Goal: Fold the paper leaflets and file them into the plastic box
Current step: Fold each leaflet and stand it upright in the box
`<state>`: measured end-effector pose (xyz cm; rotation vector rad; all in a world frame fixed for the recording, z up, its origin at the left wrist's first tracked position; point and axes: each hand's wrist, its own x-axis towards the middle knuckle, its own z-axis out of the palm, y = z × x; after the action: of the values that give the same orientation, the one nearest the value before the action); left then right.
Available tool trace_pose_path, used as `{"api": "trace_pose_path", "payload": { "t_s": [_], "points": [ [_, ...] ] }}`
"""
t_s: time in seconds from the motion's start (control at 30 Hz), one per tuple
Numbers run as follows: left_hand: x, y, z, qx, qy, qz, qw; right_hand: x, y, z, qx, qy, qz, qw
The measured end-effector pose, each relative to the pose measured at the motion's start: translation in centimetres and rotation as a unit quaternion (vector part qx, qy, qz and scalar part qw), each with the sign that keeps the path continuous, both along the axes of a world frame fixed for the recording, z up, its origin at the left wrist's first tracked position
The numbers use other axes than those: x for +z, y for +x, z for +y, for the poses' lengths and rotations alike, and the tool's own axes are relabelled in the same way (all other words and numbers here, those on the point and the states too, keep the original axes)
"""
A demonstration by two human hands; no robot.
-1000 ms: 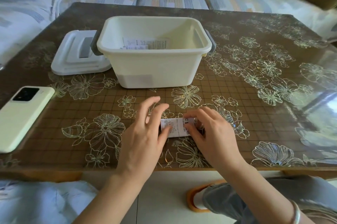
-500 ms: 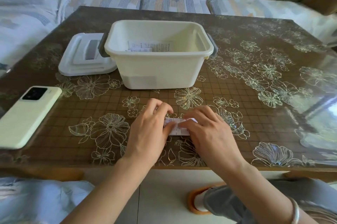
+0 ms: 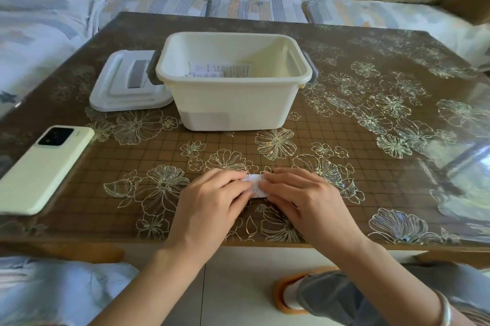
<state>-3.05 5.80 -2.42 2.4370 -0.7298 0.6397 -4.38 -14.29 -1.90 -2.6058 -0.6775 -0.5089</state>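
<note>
Moved: both hands have closed in over the leaflet since a second ago, when a wider band of printed paper showed between them; now only a small white patch is visible
Left hand (image 3: 212,201): palm down, fingers reaching rightward, their tips pressing the left part of the leaflet (image 3: 255,185); the thumb is hidden, so a pinch underneath cannot be ruled out
Right hand (image 3: 305,201): palm down, fingers laid leftward across the paper's right part and near edge, pressing it flat; a silver bangle (image 3: 445,309) sits on the wrist
Leaflet's place: flat on the table (image 3: 371,193) close to its near edge, under and between the two hands, well short of the box
Leaflet's lie: printed side up; the long axis appears to run left to right, roughly along the table's near edge, with both ends hidden under the fingers
Step in hand: by the look of it, setting a crease in an already narrowed strip
Doing it well: line the edges up before bearing down, keep one hand pinning while the other runs along the fold from the middle outward; the glossy top may let the paper slide
Plastic box (image 3: 233,105): open, standing beyond the hands at mid-table, with filed leaflets (image 3: 220,70) leaning at its far wall
Lid (image 3: 122,87): lying on the table just beside the box's left handle
Phone (image 3: 45,166): pale green, camera side up, at the table's left edge
Backdrop: a sofa (image 3: 254,5) with striped covers behind the table
</note>
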Motion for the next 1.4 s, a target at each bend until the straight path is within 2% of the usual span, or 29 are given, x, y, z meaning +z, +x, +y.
{"api": "trace_pose_path", "payload": {
  "t_s": [0.13,0.27,0.43,0.63,0.7,0.8,0.93,1.0,1.1,1.2,1.4],
  "points": [
    [0.4,0.1,0.2,-0.022,0.056,-0.009,0.998,0.4,0.1,0.0,0.022,-0.031,-0.019,0.999],
    [1.2,1.0,0.4,-0.052,0.122,-0.037,0.99,1.5,0.1,0.3,0.002,-0.035,-0.035,0.999],
    [1.7,2.7,0.8,-0.07,0.091,-0.056,0.992,2.3,0.4,0.3,-0.001,-0.101,-0.005,0.995],
    [5.0,3.0,1.1,-0.064,0.06,-0.045,0.995,6.2,1.6,0.8,-0.002,-0.129,-0.032,0.991],
    [7.3,3.7,1.3,-0.066,0.043,-0.044,0.996,8.0,2.8,0.8,-0.008,-0.106,-0.036,0.994],
    [10.9,5.4,1.9,-0.066,-0.005,-0.039,0.997,11.5,4.8,0.6,-0.016,0.009,-0.039,0.999],
    [14.8,9.3,4.3,0.037,-0.077,-0.023,0.996,15.4,9.3,0.0,-0.089,0.115,-0.014,0.989],
    [15.5,11.8,4.6,0.09,-0.063,0.006,0.994,16.2,12.6,0.1,-0.117,0.075,-0.006,0.99],
    [15.3,15.3,3.1,0.106,0.012,0.08,0.991,15.9,17.2,1.3,-0.137,-0.09,0.026,0.986],
    [14.4,18.7,1.5,0.112,0.108,0.148,0.977,15.1,20.6,3.1,-0.14,-0.213,0.048,0.966],
    [14.0,21.5,0.7,0.14,0.3,0.2,0.922,14.2,24.3,5.0,-0.123,-0.295,0.065,0.945]
  ]
}}
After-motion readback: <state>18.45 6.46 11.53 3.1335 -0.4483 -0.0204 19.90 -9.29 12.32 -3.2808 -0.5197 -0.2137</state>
